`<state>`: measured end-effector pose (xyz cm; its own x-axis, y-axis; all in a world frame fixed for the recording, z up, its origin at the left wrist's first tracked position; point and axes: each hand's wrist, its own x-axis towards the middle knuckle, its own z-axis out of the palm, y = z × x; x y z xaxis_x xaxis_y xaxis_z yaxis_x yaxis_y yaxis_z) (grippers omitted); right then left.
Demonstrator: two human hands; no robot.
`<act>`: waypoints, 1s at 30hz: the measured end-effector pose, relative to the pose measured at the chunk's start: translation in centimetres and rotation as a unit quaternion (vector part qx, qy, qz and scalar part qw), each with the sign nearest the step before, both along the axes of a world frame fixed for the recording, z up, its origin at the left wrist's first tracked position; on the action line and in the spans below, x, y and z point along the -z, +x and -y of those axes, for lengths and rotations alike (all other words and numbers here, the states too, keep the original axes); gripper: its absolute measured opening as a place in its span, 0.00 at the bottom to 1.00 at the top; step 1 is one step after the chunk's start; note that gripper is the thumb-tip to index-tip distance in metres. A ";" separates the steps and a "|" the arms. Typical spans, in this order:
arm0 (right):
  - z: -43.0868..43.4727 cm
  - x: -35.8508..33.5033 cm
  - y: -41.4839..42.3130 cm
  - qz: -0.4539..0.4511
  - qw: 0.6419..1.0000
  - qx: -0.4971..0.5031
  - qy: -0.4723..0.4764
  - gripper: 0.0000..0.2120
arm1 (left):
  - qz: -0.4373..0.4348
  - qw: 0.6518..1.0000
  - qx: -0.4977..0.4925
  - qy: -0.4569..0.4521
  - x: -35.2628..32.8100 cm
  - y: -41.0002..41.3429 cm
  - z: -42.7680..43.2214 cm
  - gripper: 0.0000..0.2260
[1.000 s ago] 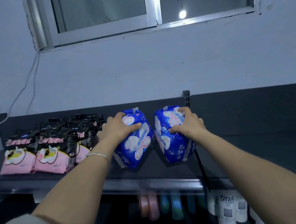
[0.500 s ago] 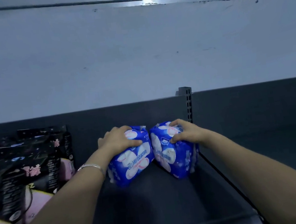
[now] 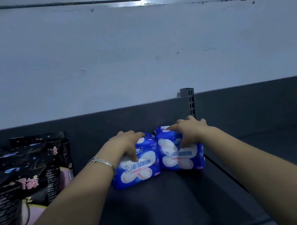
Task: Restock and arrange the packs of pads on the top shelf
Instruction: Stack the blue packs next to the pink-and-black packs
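Observation:
Two blue packs of pads stand upright side by side at the back of the dark top shelf (image 3: 170, 200), touching each other. My left hand (image 3: 124, 143) grips the top of the left blue pack (image 3: 138, 167), thumb on its front. My right hand (image 3: 188, 130) rests over the top of the right blue pack (image 3: 181, 158), fingers spread toward the back panel. A silver bracelet is on my left wrist.
Several black-and-pink packs (image 3: 26, 177) stand in rows on the left of the shelf. A slotted metal upright (image 3: 190, 103) rises just behind the right blue pack. The dark back panel (image 3: 256, 107) runs along the wall, under a window.
Both blue packs have been pushed back and turned upright with fronts facing me. My view has moved closer to the shelf. The right hand's fingers have spread over its pack.

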<state>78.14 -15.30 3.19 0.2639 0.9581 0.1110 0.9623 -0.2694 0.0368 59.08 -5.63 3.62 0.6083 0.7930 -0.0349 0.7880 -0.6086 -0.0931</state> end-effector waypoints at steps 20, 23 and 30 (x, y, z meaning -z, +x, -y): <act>-1.1 3.4 1.2 -0.060 0.992 -0.009 0.110 0.32 | 0.126 0.989 -0.029 0.077 3.1 0.5 -0.6 0.37; -0.4 3.5 0.5 -0.052 0.990 0.011 0.132 0.31 | 0.101 0.990 -0.030 0.092 2.8 0.3 -0.2 0.37; 3.1 4.4 0.4 -0.072 0.982 0.016 0.175 0.30 | 0.282 0.947 0.006 0.152 3.0 1.2 4.1 0.22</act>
